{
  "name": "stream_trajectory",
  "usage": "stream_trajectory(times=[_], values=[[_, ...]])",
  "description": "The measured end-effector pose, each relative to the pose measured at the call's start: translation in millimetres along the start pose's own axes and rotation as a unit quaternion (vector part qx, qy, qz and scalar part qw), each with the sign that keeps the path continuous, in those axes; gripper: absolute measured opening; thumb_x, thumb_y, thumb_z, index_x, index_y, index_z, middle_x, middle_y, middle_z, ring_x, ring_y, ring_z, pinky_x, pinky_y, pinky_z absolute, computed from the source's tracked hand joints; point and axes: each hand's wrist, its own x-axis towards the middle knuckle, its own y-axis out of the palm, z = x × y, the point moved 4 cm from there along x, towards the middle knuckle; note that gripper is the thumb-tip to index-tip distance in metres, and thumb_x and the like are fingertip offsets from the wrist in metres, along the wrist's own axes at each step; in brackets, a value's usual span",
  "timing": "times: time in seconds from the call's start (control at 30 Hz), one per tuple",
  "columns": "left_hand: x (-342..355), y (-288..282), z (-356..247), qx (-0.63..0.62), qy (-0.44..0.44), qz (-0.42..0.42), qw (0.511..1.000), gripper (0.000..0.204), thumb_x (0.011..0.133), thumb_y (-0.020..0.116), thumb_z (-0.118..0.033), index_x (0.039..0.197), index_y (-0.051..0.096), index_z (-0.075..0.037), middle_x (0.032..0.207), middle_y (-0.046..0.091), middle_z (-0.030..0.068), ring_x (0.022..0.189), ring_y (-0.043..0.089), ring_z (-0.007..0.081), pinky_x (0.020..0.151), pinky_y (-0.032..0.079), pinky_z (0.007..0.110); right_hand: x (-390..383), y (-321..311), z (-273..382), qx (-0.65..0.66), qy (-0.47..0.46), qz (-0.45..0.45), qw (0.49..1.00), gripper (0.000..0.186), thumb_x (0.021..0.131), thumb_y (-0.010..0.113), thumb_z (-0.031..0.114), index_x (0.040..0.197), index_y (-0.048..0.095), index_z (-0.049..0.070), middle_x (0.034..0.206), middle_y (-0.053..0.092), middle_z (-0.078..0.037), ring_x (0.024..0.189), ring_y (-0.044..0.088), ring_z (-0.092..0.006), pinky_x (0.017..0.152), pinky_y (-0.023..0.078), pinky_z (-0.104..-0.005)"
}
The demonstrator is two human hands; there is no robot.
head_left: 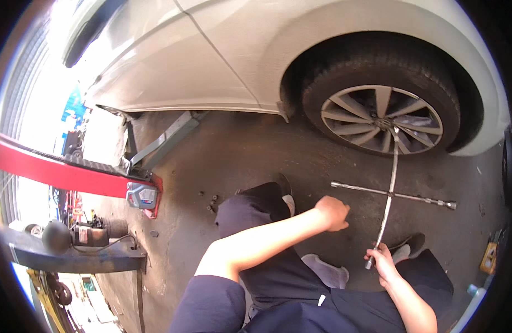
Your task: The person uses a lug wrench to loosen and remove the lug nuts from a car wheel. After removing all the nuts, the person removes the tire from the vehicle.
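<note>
A chrome four-way lug wrench reaches from the hub of the car wheel, its far end at the middle of the spokes. My right hand grips the near end of its long shaft, close to my right knee. The wrench's crossbar spreads left and right, level with my left hand. My left hand is curled closed just short of the bar's left end, apart from it, and I see nothing in its fingers. The tyre sits inside the arch of the pale car.
Several small dark pieces lie on the floor left of my left knee. At the left, a red lift arm carries a grey-blue container. Below it runs a dark blue beam. A yellow-handled tool and a bottle are at the right.
</note>
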Motion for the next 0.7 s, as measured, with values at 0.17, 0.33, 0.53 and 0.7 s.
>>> stream_trajectory(times=[0.17, 0.33, 0.53, 0.7], values=[[-0.8, -2.3, -8.3, 0.004, 0.007, 0.028, 1.000, 0.052, 0.090, 0.066, -0.046, 0.120, 0.068, -0.004, 0.106, 0.074, 0.0169, 0.103, 0.070, 0.0333, 0.087, 0.055, 0.046, 12.7, -12.7, -15.7, -0.033, -0.009, -0.008, 0.999, 0.059, 0.094, 0.063, 0.014, 0.145, 0.036, -0.002, 0.100, 0.061, -0.007, 0.087, 0.064, -0.0159, 0.079, 0.052, -0.0304], [0.4, -9.9, -18.9, 0.011, 0.005, 0.057, 0.998, 0.053, 0.090, 0.064, -0.046, 0.124, 0.069, -0.005, 0.110, 0.075, 0.0146, 0.107, 0.071, 0.0300, 0.089, 0.055, 0.042, 16.1, -14.4, -17.0, -0.035, 0.007, -0.008, 0.999, 0.061, 0.094, 0.064, 0.015, 0.146, 0.036, 0.000, 0.100, 0.062, -0.006, 0.087, 0.065, -0.0155, 0.076, 0.052, -0.0297], [5.0, -11.4, -25.2, 0.014, 0.011, 0.038, 0.999, 0.052, 0.089, 0.065, -0.045, 0.121, 0.069, -0.005, 0.109, 0.075, 0.0150, 0.105, 0.071, 0.0305, 0.089, 0.055, 0.042, 14.8, -6.8, -4.6, -0.059, 0.034, 0.008, 0.998, 0.054, 0.092, 0.066, 0.015, 0.139, 0.041, 0.003, 0.095, 0.064, -0.005, 0.085, 0.067, -0.0146, 0.072, 0.050, -0.0272], [6.2, -14.9, -29.0, 0.008, 0.031, 0.014, 0.999, 0.050, 0.088, 0.066, -0.045, 0.117, 0.071, -0.005, 0.107, 0.075, 0.0164, 0.103, 0.072, 0.0314, 0.088, 0.056, 0.044, 12.8, -5.9, 3.2, -0.037, 0.054, 0.053, 0.996, 0.044, 0.092, 0.066, 0.014, 0.128, 0.043, 0.004, 0.097, 0.064, -0.007, 0.086, 0.067, -0.0171, 0.077, 0.054, -0.0304]])
